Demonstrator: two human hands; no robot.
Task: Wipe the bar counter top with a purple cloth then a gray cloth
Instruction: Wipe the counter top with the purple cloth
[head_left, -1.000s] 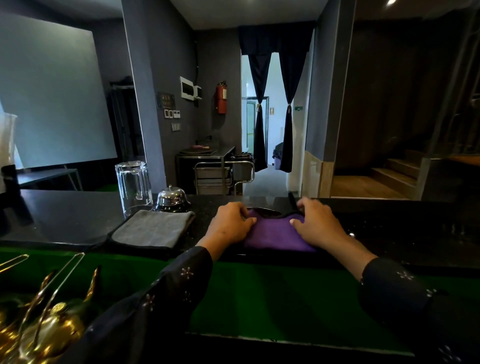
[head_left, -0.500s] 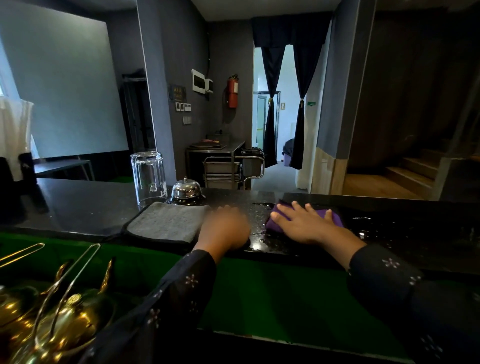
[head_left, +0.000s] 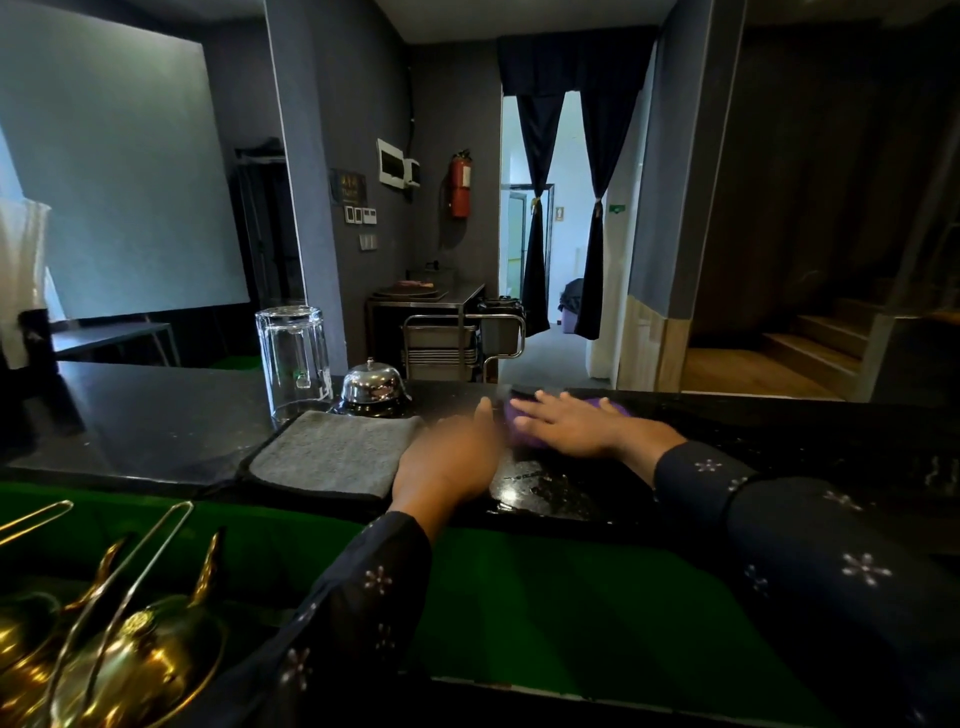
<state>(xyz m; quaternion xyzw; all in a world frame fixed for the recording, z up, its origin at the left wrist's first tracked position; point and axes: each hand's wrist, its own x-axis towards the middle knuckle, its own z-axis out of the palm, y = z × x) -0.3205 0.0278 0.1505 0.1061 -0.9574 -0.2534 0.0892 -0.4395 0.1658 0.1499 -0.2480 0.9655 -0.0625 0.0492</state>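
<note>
At the far left a white cloth (head_left: 21, 270) is seen hanging at the frame's edge, and below it, in the near left corner, brass pots (head_left: 104, 670) with thin wire handles are set on a green surface (head_left: 545, 613). The black tabletop (head_left: 156, 421) runs across the whole view above that green strip. On it an upturned glass (head_left: 294, 361) is stood, with a chrome bell (head_left: 372, 386) just beside it to the right. In front of both, a gray cloth (head_left: 332, 454) is laid flat and folded, its near edge at the lip of the tabletop. The left hand (head_left: 449, 460) is rested palm down on the tabletop, touching or overlapping the right edge of the gray cloth; its grip is loose with the fingers held together and nothing pinched (the hand is blurred, so finer detail cannot be told). Just to its right, the right hand (head_left: 576, 423) is pressed flat, fingers spread, on a purple cloth (head_left: 615, 407), which is bunched under the palm near the far edge of the tabletop; only its edges are visible around the fingers. The surface near both hands is wet and glossy. Both arms are covered by dark sleeves (head_left: 810, 551) with small pale flowers. Behind, a red extinguisher (head_left: 461, 183) is hung on the gray wall, and wooden steps (head_left: 810, 343) are seen at the right.
</note>
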